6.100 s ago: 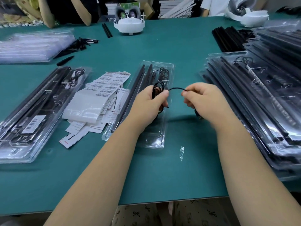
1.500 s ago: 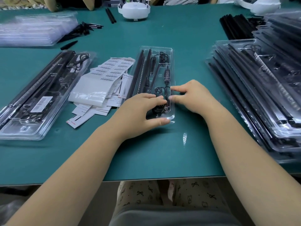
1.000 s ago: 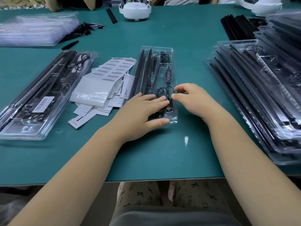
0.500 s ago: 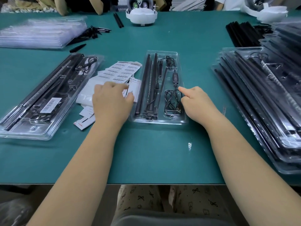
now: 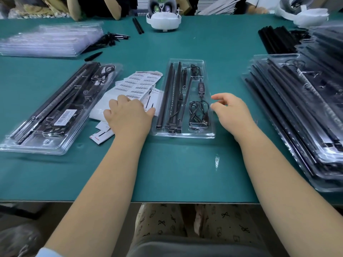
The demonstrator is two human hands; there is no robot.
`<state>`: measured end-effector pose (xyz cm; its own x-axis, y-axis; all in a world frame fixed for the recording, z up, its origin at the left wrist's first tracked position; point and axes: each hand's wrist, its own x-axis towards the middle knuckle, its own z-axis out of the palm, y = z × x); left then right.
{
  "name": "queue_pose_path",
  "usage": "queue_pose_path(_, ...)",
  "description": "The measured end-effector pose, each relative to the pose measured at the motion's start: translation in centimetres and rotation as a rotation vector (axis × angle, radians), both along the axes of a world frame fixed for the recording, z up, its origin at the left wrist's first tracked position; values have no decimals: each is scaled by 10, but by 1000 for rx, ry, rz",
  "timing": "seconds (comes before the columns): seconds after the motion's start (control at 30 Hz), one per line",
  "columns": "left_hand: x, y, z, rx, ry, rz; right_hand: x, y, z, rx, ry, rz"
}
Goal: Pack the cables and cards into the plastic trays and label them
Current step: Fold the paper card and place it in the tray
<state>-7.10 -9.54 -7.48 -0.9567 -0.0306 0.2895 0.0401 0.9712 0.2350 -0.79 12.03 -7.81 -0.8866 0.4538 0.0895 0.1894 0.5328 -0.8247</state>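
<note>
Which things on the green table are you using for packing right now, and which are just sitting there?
In use:
- open tray
- coiled cable
- cards and labels
- left hand
- right hand

Just lying about:
- white headset
- loose black spikes

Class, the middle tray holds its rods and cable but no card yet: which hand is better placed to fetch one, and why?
Left. The left hand already rests on the cards beside the tray; the right hand hovers at the tray's far edge, away from them.
</note>
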Motion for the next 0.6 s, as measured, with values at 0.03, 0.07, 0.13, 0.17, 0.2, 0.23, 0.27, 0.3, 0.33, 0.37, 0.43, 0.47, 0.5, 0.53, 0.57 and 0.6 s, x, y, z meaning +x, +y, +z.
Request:
queue_pose_path(0.03, 0, 0, 0, -17, -6, 5, 0, 0, 0, -14, 16, -14)
queue_pose_path(0.07, 0, 0, 0, -15, -11, 0, 0, 0, 0, -25, 33, -26)
queue_pose_path(0.13, 1, 0, 0, 58, -24, -22, 0, 0, 0, -48, 70, -52)
queue_pose_path(0.17, 2, 0, 0, 111, -26, -29, 0, -1, 1, -60, 86, -66)
queue_pose_path(0.2, 3, 0, 1, 165, -20, -32, 0, -1, 1, -72, 99, -81)
queue_pose_path(0.23, 4, -1, 2, 225, -2, -37, 0, -1, 2, -84, 114, -96)
queue_pose_path(0.27, 5, -1, 3, 301, 32, -54, 1, -1, 4, -98, 132, -109)
queue_pose_path(0.3, 8, -1, 4, 389, 86, -88, 2, -1, 5, -108, 152, -117)
queue_pose_path(0.33, 11, -1, 6, 470, 167, -150, 3, -2, 6, -119, 176, -116)
queue_pose_path(0.37, 15, 0, 8, 508, 271, -233, 4, -4, 8, -139, 203, -105)
queue_pose_path(0.43, 24, 6, 11, 461, 464, -414, 6, -9, 12, -208, 240, -37)
queue_pose_path(0.47, 28, 11, 11, 423, 531, -511, 7, -12, 13, -241, 239, 16)
queue_pose_path(0.5, 31, 15, 11, 389, 570, -611, 8, -15, 14, -264, 229, 65)
queue_pose_path(0.53, 34, 20, 11, 360, 591, -707, 8, -18, 14, -281, 222, 99)
queue_pose_path(0.57, 37, 25, 10, 329, 599, -793, 7, -20, 13, -291, 223, 110)
queue_pose_path(0.6, 39, 28, 10, 301, 593, -863, 5, -20, 13, -296, 225, 99)
